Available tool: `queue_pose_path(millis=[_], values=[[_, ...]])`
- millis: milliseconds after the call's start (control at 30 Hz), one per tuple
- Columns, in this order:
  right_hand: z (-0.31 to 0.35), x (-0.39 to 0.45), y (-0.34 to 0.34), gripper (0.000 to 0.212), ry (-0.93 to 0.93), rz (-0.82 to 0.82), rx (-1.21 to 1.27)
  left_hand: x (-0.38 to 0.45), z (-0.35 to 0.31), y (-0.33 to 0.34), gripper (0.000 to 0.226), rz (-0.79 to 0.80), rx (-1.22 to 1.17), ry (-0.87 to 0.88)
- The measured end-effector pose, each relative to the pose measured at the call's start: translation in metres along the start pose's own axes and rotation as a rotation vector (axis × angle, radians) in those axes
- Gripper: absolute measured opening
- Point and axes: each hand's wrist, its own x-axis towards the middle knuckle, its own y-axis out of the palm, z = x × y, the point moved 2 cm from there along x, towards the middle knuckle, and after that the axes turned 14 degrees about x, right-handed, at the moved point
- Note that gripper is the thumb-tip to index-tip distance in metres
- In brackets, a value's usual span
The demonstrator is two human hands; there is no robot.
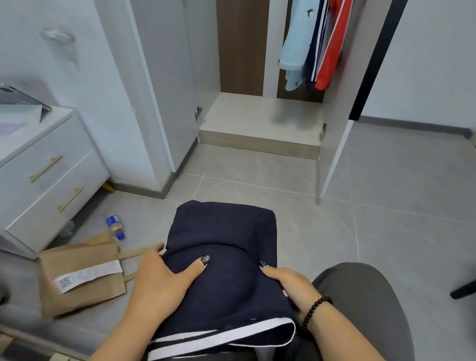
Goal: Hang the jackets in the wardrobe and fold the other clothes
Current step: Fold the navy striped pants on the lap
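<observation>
A folded navy garment point(225, 275) with white trim lay across the person's lap, its far end extending past the knees over the tiled floor point(395, 221). The left hand point(165, 275) gripped the garment's left edge, thumb on top and fingers curled beneath. The right hand point(289, 282) held the right edge likewise, thumb pressed on the cloth, remaining fingers hidden behind the fold. A dark bead bracelet point(314, 312) sat on the right wrist. Ahead, the wardrobe point(264, 122) stood with doors open; a light blue jacket point(299, 34), a navy jacket point(319, 31) and a red jacket point(336, 33) hung inside. A paper bag point(81, 274) and bottle point(116, 225) lay beside the drawer unit point(37, 179).
</observation>
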Motion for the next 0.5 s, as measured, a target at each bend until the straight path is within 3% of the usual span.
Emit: queue_pose_path(millis=[67,167,233,333,433,500], values=[[0.000,-0.003,0.004,0.037,0.017,0.018,0.006,0.000,0.008,-0.006,0.068,0.137,-0.103,-0.082],[0.000,-0.007,0.007,0.039,0.007,0.038,0.051,0.000,0.012,-0.018,0.048,0.187,-0.178,-0.037],[0.002,-0.012,0.010,0.041,-0.027,0.054,0.061,0.000,0.012,-0.030,0.041,0.170,-0.194,-0.005],[0.007,-0.022,0.019,0.021,-0.132,0.060,0.029,0.005,0.017,-0.053,0.038,0.097,-0.157,0.043],[0.012,-0.032,0.035,0.045,-0.290,0.063,-0.075,0.010,0.031,-0.078,0.026,0.028,-0.160,0.027],[0.011,-0.039,0.047,0.048,-0.404,0.001,-0.238,0.012,0.040,-0.086,0.021,0.030,-0.064,0.013]])
